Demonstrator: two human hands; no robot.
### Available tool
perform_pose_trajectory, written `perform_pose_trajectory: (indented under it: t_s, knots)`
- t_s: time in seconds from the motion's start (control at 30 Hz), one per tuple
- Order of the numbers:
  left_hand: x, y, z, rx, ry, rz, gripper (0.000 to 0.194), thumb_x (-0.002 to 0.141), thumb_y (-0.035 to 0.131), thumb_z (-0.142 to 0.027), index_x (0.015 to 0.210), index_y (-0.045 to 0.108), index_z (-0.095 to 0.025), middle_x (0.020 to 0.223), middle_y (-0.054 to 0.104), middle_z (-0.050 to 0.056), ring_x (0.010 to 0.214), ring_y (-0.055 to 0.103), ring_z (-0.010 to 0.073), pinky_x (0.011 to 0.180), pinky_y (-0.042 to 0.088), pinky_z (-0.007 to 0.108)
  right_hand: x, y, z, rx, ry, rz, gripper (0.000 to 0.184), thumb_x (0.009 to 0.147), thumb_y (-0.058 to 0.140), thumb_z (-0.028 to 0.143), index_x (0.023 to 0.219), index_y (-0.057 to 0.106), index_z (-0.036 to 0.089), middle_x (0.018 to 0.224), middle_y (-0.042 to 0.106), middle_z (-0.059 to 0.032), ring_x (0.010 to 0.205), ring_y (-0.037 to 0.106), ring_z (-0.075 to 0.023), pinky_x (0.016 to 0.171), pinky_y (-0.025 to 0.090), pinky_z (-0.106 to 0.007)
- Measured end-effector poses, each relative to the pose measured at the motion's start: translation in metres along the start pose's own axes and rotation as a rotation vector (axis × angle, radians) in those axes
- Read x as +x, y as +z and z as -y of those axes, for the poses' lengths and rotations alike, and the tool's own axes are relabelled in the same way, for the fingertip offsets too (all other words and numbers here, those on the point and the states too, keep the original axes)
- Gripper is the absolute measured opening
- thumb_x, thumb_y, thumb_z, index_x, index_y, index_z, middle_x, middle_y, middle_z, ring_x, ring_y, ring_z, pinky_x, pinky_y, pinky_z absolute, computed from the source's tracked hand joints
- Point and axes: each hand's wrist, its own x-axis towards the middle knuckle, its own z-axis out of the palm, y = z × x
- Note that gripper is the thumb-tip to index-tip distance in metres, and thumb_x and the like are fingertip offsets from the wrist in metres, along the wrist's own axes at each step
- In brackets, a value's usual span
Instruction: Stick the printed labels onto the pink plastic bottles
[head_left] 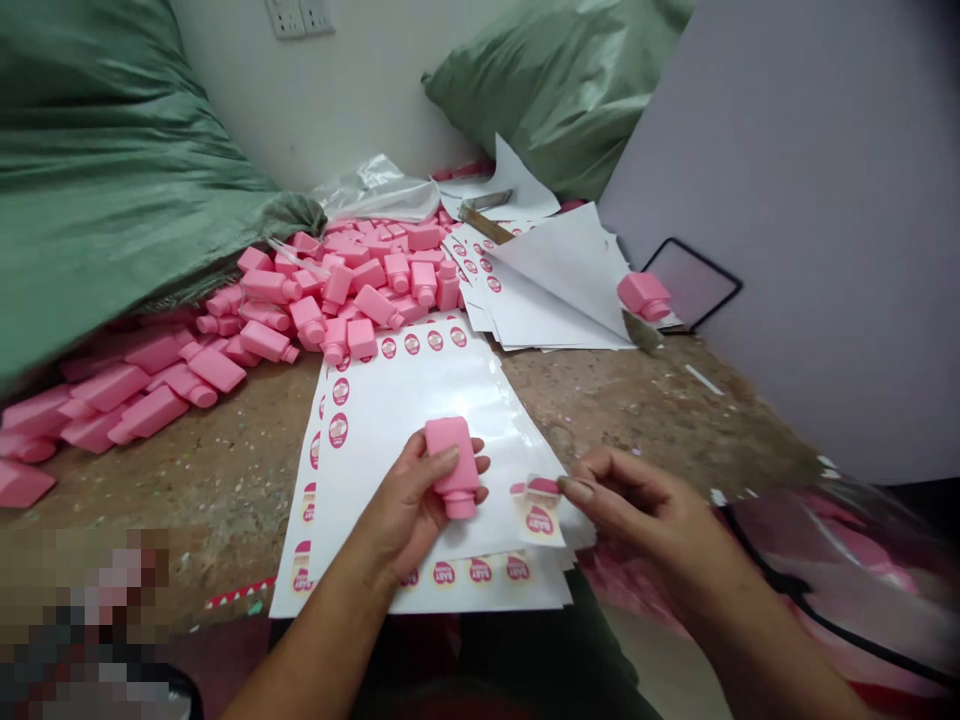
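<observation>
My left hand (420,490) is wrapped round a small pink plastic bottle (452,460), which lies with its cap end toward me. Between thumb and finger, my right hand (637,505) pinches the edge of a clear sticker label (540,510) with pink print reading "BABY". The label hangs just above the sheets, to the right of the bottle and apart from it. Under both hands lies a stack of white label sheets (405,390), with pink oval and printed labels left along its edges.
A big heap of pink bottles (337,285) fills the back and left. More sheets (555,270) lie behind, with a brown-handled tool (486,222) on them. One bottle (645,293) sits by the right panel. Green sacks (112,180) bulge at left and back.
</observation>
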Motion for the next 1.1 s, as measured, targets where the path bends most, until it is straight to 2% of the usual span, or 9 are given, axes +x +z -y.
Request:
perform_pose_trajectory:
  t_s: [0.2, 0.37, 0.53, 0.7, 0.83, 0.9, 1.0, 1.1]
  knots:
    - [-0.01, 0.011, 0.004, -0.017, 0.039, 0.101, 0.045, 0.085, 0.062, -0.047, 0.12, 0.053, -0.019, 0.107, 0.067, 0.01, 0.097, 0.063, 0.0203, 0.088, 0.048, 0.034, 0.007, 0.012, 0.023, -0.059, -0.104, 0.048, 0.038, 0.072, 0.063, 0.052, 0.058, 0.049, 0.021, 0.052, 0.042, 0.0031, 0.048, 0.036, -0.0107, 0.043, 0.03, -0.024]
    - [-0.017, 0.019, 0.002, -0.081, 0.024, 0.108, 0.055, 0.077, 0.068, -0.055, 0.115, 0.057, -0.017, 0.112, 0.065, 0.01, 0.112, 0.057, 0.0243, 0.092, 0.045, 0.033, 0.012, 0.016, 0.028, -0.167, -0.173, 0.051, 0.033, 0.076, 0.059, 0.047, 0.058, 0.049, 0.022, 0.052, 0.046, 0.0027, 0.048, 0.04, -0.0117, 0.043, 0.032, -0.025]
    - [-0.019, 0.021, 0.004, -0.072, 0.033, 0.134, 0.056, 0.079, 0.062, -0.06, 0.114, 0.058, -0.016, 0.111, 0.064, 0.011, 0.108, 0.058, 0.0249, 0.089, 0.046, 0.034, 0.016, 0.017, 0.027, -0.203, -0.172, 0.054, 0.034, 0.077, 0.057, 0.048, 0.058, 0.048, 0.022, 0.05, 0.05, 0.0024, 0.049, 0.045, -0.0128, 0.046, 0.035, -0.026]
    - [-0.019, 0.019, 0.006, -0.029, 0.057, 0.145, 0.047, 0.086, 0.057, -0.055, 0.114, 0.057, -0.017, 0.109, 0.063, 0.01, 0.101, 0.059, 0.0215, 0.083, 0.047, 0.031, 0.019, 0.018, 0.024, -0.261, -0.181, 0.036, 0.034, 0.079, 0.056, 0.05, 0.06, 0.05, 0.022, 0.051, 0.053, 0.0024, 0.049, 0.048, -0.0134, 0.048, 0.036, -0.026]
    - [-0.022, 0.017, 0.007, 0.043, 0.01, 0.167, 0.043, 0.084, 0.067, -0.036, 0.121, 0.052, -0.022, 0.1, 0.062, 0.005, 0.083, 0.06, 0.0133, 0.077, 0.047, 0.026, 0.017, 0.02, 0.021, -0.331, -0.206, 0.016, 0.033, 0.08, 0.055, 0.049, 0.06, 0.05, 0.023, 0.051, 0.053, 0.0025, 0.048, 0.049, -0.0141, 0.047, 0.036, -0.027]
    - [-0.024, 0.016, 0.007, 0.069, -0.026, 0.165, 0.048, 0.079, 0.071, -0.027, 0.122, 0.05, -0.023, 0.099, 0.062, 0.004, 0.078, 0.06, 0.0117, 0.075, 0.048, 0.026, 0.016, 0.019, 0.016, -0.406, -0.254, -0.034, 0.033, 0.081, 0.054, 0.05, 0.061, 0.052, 0.023, 0.052, 0.054, 0.0013, 0.051, 0.05, -0.016, 0.049, 0.036, -0.028]
    - [-0.026, 0.015, 0.007, 0.085, -0.039, 0.153, 0.044, 0.078, 0.07, -0.024, 0.118, 0.05, -0.02, 0.1, 0.062, 0.006, 0.073, 0.061, 0.0123, 0.071, 0.05, 0.029, 0.015, 0.016, 0.008, -0.504, -0.334, -0.173, 0.031, 0.082, 0.054, 0.051, 0.066, 0.058, 0.024, 0.058, 0.059, -0.0006, 0.055, 0.051, -0.0184, 0.054, 0.037, -0.031]
    - [-0.027, 0.014, 0.006, 0.115, -0.073, 0.134, 0.047, 0.075, 0.071, -0.022, 0.116, 0.049, -0.019, 0.104, 0.063, 0.009, 0.074, 0.062, 0.0137, 0.066, 0.05, 0.027, 0.015, 0.016, 0.003, -0.389, -0.287, -0.223, 0.032, 0.085, 0.052, 0.051, 0.07, 0.058, 0.024, 0.061, 0.058, -0.0004, 0.055, 0.051, -0.0173, 0.053, 0.039, -0.03]
